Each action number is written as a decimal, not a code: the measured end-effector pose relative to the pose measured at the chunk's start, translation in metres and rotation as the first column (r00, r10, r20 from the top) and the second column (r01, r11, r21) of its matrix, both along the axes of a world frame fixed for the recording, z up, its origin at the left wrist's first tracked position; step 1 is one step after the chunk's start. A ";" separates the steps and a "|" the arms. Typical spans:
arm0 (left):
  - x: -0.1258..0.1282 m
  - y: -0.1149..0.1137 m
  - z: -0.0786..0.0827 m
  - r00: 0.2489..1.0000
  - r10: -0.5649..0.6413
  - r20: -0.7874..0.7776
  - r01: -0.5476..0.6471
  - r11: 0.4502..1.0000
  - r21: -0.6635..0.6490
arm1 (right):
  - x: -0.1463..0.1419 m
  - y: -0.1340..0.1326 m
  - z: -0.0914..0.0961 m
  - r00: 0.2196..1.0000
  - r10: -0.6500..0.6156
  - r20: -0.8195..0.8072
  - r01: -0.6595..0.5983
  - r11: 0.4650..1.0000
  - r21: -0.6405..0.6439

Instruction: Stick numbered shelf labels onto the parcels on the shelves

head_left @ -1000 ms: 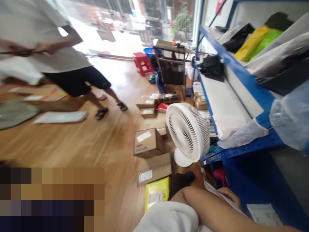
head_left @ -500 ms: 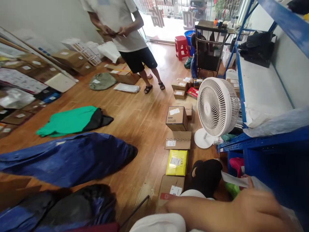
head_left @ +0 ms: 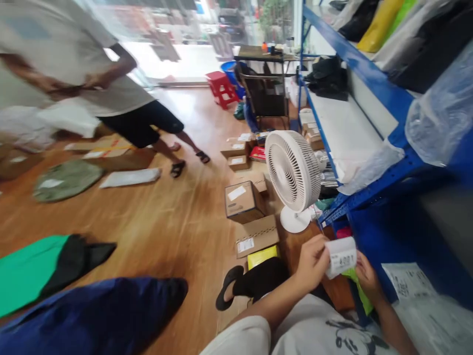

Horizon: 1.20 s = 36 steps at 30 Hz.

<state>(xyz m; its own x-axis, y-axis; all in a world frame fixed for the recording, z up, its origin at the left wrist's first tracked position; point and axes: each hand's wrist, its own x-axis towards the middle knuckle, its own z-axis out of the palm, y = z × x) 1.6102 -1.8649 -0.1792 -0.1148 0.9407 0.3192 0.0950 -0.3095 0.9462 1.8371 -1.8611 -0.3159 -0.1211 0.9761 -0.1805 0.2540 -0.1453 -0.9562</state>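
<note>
A small white printed label (head_left: pixel 340 261) with large black digits is held up in front of my lap. My left hand (head_left: pixel 311 260) pinches its left edge between thumb and fingers. At the label's right edge my right hand (head_left: pixel 369 282) has its fingertips closed on it. Beyond the right forearm lies a clear plastic parcel bag (head_left: pixel 436 320) with a white printed sheet (head_left: pixel 406 281) on top. Something lime green (head_left: pixel 364 296) shows beneath the hands.
A white fan (head_left: pixel 291 172) stands ahead, beside blue shelving (head_left: pixel 395 128) on the right. Cardboard boxes (head_left: pixel 242 201) and a yellow parcel (head_left: pixel 261 257) line the floor. Green (head_left: pixel 29 266) and dark blue (head_left: pixel 99 320) bundles lie left. Another person (head_left: pixel 111 93) stands beyond.
My left hand has drawn back from the lower right. Both hands now hold the label before me. The view has turned right, and my foot has shifted left over the parcels.
</note>
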 end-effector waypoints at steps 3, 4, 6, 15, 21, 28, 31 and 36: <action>-0.034 0.003 -0.006 0.995 -0.031 0.099 0.054 0.972 -0.229 | -0.046 -0.008 0.044 0.985 -0.069 -0.158 0.082 0.994 0.076; -0.049 0.001 -0.008 0.990 -0.060 0.130 0.095 0.953 -0.287 | -0.070 -0.011 0.061 0.974 -0.048 -0.223 0.079 0.988 0.134; -0.083 -0.006 -0.011 0.979 -0.136 0.154 0.185 0.911 -0.369 | -0.127 -0.020 0.087 0.957 0.027 -0.289 0.035 0.978 0.206; -0.272 -0.051 -0.026 0.814 -0.581 -0.022 0.472 0.682 -0.559 | -0.356 -0.093 0.073 0.693 -0.569 -0.443 0.597 0.797 -0.089; -0.302 -0.075 -0.023 0.775 -0.622 -0.112 0.448 0.665 -0.597 | -0.391 -0.130 0.086 0.675 -0.649 -0.351 0.661 0.743 -0.104; -0.309 -0.091 -0.029 0.753 -0.658 -0.027 0.546 0.646 -0.533 | -0.411 -0.158 0.071 0.642 -0.671 -0.370 0.706 0.706 -0.056; -0.316 -0.093 -0.038 0.724 -0.680 -0.112 0.549 0.667 -0.504 | -0.417 -0.168 0.061 0.640 -0.668 -0.379 0.710 0.703 -0.040; -0.308 -0.086 -0.064 0.733 -0.596 -0.327 0.452 0.787 -0.420 | -0.411 -0.163 0.038 0.629 -0.702 -0.333 0.740 0.673 -0.022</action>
<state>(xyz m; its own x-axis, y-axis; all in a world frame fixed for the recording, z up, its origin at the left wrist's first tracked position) 1.3019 -1.9507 -0.2430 0.5031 0.8598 -0.0876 0.4102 -0.1483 0.8999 1.4266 -2.0242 -0.2780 0.6027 0.7835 -0.1511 -0.1769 -0.0535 -0.9828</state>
